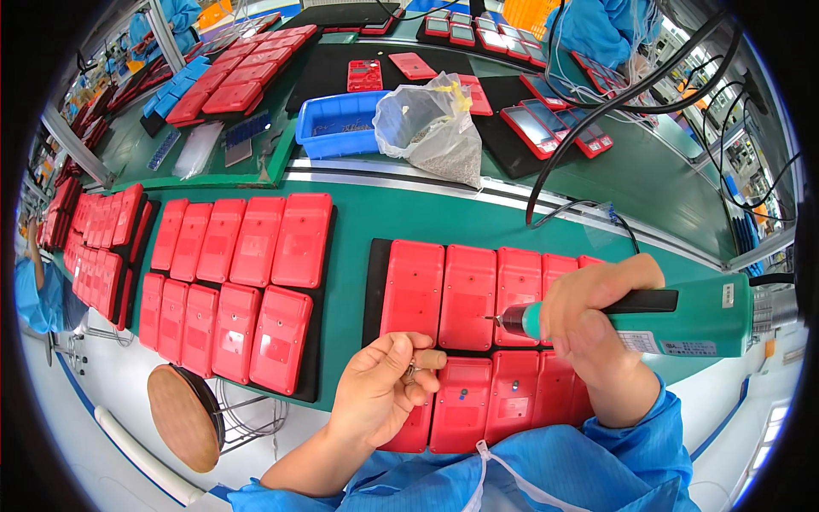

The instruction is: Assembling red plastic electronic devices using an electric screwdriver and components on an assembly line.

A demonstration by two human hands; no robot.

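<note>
My right hand (597,311) is wrapped round a green electric screwdriver (704,320), held almost level, its bit pointing left. The bit's tip is over a red plastic case (467,294) in the far row; whether it touches cannot be made out. My left hand (375,388) is closed in a pinch on small metal screws (411,370), partly hidden by the fingers. A tan cot covers one fingertip. Beneath this hand lies the near row, where one red case (461,401) has a dark screw spot. Some cases at the right are hidden by my right hand and the screwdriver.
More red cases (256,324) lie in rows on a black mat to the left. Beyond the metal rail stand a blue bin (328,115) and a clear bag (444,145) of small grey parts. Black cables (589,111) hang at the right. A round stool (181,416) stands lower left. Co-workers in blue are farther off.
</note>
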